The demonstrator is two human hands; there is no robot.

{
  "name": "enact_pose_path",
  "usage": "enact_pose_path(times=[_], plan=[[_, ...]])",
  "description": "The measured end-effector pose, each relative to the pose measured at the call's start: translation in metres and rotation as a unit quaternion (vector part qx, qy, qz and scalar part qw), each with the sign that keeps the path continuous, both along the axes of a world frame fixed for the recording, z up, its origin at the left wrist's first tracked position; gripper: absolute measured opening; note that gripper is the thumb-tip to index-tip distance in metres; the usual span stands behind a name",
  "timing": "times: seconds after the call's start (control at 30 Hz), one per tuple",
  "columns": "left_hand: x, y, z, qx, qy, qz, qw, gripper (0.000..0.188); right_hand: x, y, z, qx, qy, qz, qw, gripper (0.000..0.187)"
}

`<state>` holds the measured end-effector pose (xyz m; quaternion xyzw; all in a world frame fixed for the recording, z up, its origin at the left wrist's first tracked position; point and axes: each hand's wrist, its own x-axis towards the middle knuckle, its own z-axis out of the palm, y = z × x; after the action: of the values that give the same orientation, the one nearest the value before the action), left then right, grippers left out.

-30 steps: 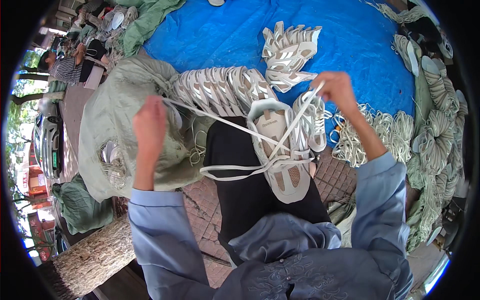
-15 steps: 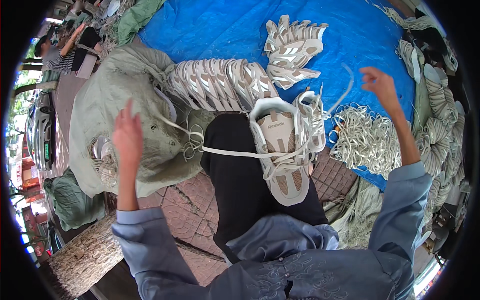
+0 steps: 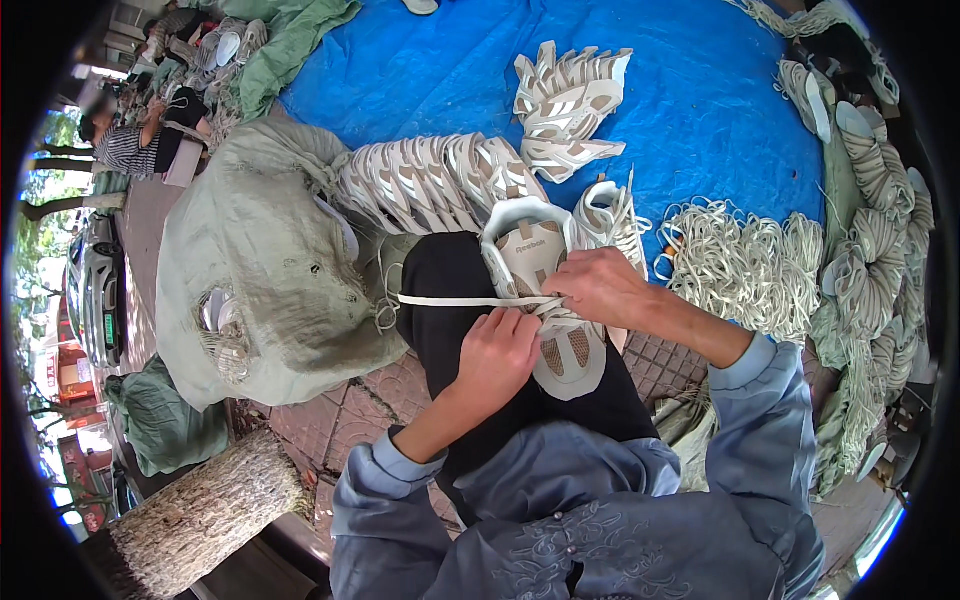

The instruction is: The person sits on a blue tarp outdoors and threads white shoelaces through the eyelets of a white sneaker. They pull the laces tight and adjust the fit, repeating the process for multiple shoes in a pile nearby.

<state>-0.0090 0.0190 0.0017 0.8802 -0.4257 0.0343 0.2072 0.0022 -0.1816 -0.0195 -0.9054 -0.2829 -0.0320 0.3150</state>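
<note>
A beige and white shoe upper (image 3: 570,372) lies across my knees with its toe toward me. A flat white shoelace (image 3: 450,301) runs from its lacing out to the left, over my dark trouser leg. My left hand (image 3: 502,348) is closed at the left edge of the lacing, fingertips pinching the lace. Just above and to the right, my right hand (image 3: 608,288) is also closed, its thumb and fingers gripping lace at the eyelets. Both hands partly cover the lacing. Beside the right hand stands another laced upper (image 3: 612,220).
Beyond my knees a row of nested uppers (image 3: 420,180) and a smaller stack (image 3: 572,108) rest on a blue tarp (image 3: 690,120). A heap of white laces (image 3: 745,275) lies right. Left are a bulging sack (image 3: 270,270) and a log (image 3: 210,515). A person (image 3: 130,140) sits far left.
Both hands came inward from wide apart and now grip the lace at the shoe upper. The view has shifted slightly.
</note>
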Motion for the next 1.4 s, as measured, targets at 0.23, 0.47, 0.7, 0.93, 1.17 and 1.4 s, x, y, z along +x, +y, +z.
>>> enact_pose_path(times=[0.23,0.47,0.7,0.93,1.17,1.4], plan=[[0.003,0.002,-0.002,0.003,0.005,-0.021,1.000,0.019,0.006,-0.003,0.000,0.096,0.077,-0.021,0.992,0.013],[0.018,0.005,-0.004,0.055,-0.163,-0.027,0.985,0.018,0.016,-0.024,0.020,0.080,0.050,-0.020,0.995,0.013],[0.002,0.000,-0.012,-0.013,-0.088,0.028,0.996,0.021,0.018,-0.085,0.007,-0.125,-0.051,-0.053,0.989,0.005],[0.017,-0.007,0.004,-0.023,-0.042,0.035,0.998,0.026,0.009,-0.088,0.021,-0.114,0.202,-0.040,0.972,0.009],[0.034,-0.017,0.004,0.058,-0.006,0.007,0.998,0.012,0.055,-0.065,0.029,-0.155,-0.201,-0.126,0.959,0.005],[0.040,-0.014,0.004,0.020,0.074,0.025,0.997,0.012,-0.038,-0.011,0.009,0.001,0.035,-0.047,0.998,0.008]])
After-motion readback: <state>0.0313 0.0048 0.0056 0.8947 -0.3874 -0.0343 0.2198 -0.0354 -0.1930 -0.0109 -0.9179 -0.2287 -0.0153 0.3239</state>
